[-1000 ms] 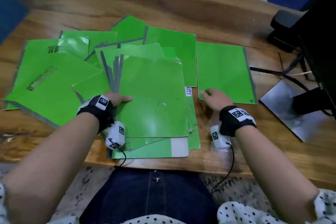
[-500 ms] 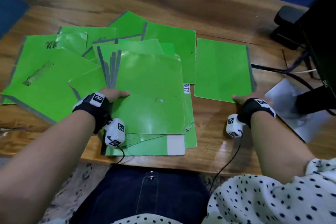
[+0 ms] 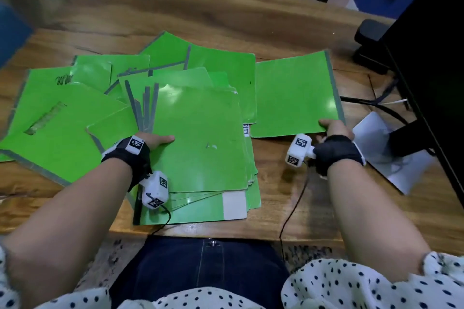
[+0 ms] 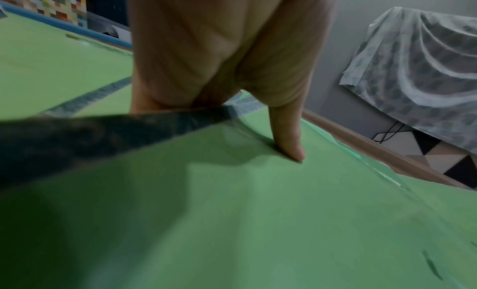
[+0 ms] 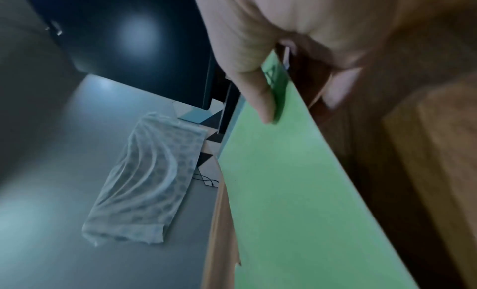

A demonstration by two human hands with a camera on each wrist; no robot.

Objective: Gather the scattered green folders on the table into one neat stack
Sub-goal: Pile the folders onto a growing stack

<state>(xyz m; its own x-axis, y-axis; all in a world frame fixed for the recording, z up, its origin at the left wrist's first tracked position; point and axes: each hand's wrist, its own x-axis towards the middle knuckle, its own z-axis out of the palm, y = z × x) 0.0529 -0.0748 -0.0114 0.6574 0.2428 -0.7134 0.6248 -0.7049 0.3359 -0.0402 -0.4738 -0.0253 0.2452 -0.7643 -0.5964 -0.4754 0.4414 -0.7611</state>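
Left hand's fingers (image 3: 150,139) under the stack (image 3: 200,138)

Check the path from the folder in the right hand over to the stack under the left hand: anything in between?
Nothing visible blocks it. The right hand pinches the near right corner of the lone folder; the stack lies directly left, its top clear except where the left hand grips its left edge.

Two hands are on the wooden table (image 3: 276,20). About ten green folders (image 3: 200,138) overlap at centre and left; an exact count is hidden. One separate folder (image 3: 291,93) lies right.
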